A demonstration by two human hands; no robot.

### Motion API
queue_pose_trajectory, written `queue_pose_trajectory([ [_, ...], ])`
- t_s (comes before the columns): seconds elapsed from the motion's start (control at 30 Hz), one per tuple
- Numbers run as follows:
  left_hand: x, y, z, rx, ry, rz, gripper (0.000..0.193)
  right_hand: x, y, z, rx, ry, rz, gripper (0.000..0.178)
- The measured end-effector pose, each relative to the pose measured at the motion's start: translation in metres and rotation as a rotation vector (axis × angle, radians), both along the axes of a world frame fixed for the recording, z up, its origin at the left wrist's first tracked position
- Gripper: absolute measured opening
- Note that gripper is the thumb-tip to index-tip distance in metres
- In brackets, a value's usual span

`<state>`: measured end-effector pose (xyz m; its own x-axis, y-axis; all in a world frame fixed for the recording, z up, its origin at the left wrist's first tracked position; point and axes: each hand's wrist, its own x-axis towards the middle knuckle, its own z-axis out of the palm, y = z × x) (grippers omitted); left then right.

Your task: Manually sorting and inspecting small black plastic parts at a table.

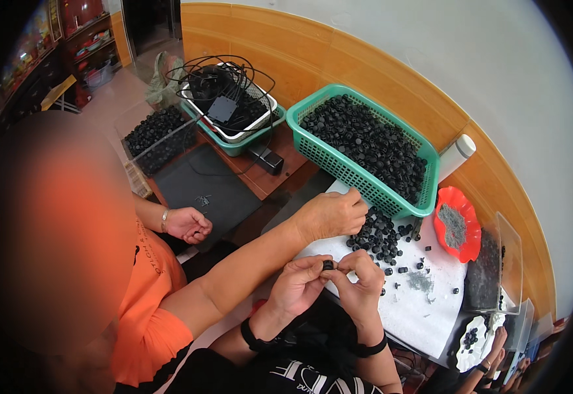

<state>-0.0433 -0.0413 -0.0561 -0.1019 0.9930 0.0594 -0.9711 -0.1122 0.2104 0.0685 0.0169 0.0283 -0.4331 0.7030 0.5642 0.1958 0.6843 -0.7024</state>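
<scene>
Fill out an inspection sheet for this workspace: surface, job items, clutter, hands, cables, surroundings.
Surface: flat white sheet, strewn with small black parts and grey bits.
Job items: small round black part at the person's fingers; heap of small black parts beside a green perforated plastic basket full of similar pieces.
Clutter: red wavy-edged dish of grey bits; white cylindrical object behind it.
Hands: left hand pinches the part; right hand meets it, grip unclear.
Cables: tangled black cables over a white plastic basket.
Surroundings: orange wall panelling; orange-sleeved co-worker's hand at the heap.
</scene>
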Motion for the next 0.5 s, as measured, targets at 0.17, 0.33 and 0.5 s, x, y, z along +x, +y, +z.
queue_pose_trajectory([
  [0.17,0.000,0.001,-0.002,-0.013,0.028,0.026,0.020,0.002,0.000,-0.005,-0.086,0.001,0.025,0.024],
  [0.33,0.001,0.005,0.001,0.058,0.088,0.083,0.018,0.006,0.010,-0.002,-0.919,0.313,0.243,0.023],
  [0.5,-0.001,0.005,0.004,0.047,0.075,0.092,0.017,0.004,0.020,-0.008,-1.074,0.378,0.311,0.025],
])
